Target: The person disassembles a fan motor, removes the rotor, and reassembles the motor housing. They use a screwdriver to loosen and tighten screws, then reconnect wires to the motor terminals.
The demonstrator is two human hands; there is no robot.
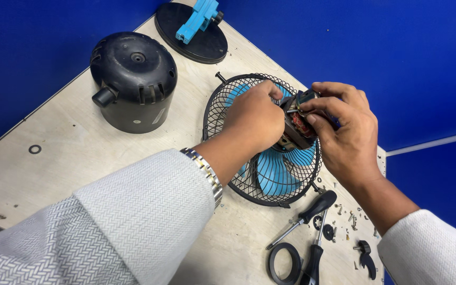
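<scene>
While gripped: motor (297, 128), white label (159, 115).

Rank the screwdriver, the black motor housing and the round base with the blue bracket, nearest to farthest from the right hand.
From the right hand:
1. Screwdriver, just below it, near table edge.
2. Black motor housing, across the table, left.
3. Round base with blue bracket, far corner.

fan motor (297, 126) | dark, copper windings showing | seemingly upright over blue-bladed fan grille (270, 174) | partly hidden
</scene>
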